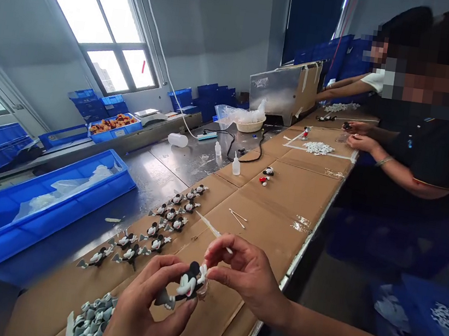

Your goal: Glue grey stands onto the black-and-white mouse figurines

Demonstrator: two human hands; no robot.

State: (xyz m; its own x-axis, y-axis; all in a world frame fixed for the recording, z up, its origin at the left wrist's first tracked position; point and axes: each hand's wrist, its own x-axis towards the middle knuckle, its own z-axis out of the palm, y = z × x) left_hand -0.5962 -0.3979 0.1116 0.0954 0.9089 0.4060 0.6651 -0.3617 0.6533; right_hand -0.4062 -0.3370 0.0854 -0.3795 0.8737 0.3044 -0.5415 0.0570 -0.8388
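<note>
My left hand (pixel 153 302) grips a small mouse-character figurine (pixel 187 285) with black ears, a white face and a grey piece at its lower left. My right hand (pixel 247 276) is closed in a pinch at the figurine's raised white hand (pixel 203 272). A small white tip shows between the right fingers; I cannot make out what it belongs to. Clear plastic hangs just behind the figurine. Left of my hands, several similar figurines (pixel 171 215) lie in rows on the cardboard. A pile of grey-and-white parts (pixel 92 319) sits beside my left wrist.
Cotton swabs (pixel 238 217) lie on the cardboard (pixel 276 213) ahead. Beyond stand a squeeze bottle (pixel 236 165) and a red-and-black figure (pixel 264 180). A blue bin (pixel 80 193) holding plastic bags is at left. Co-workers' hands (pixel 362 142) work at the right near white parts (pixel 318 148).
</note>
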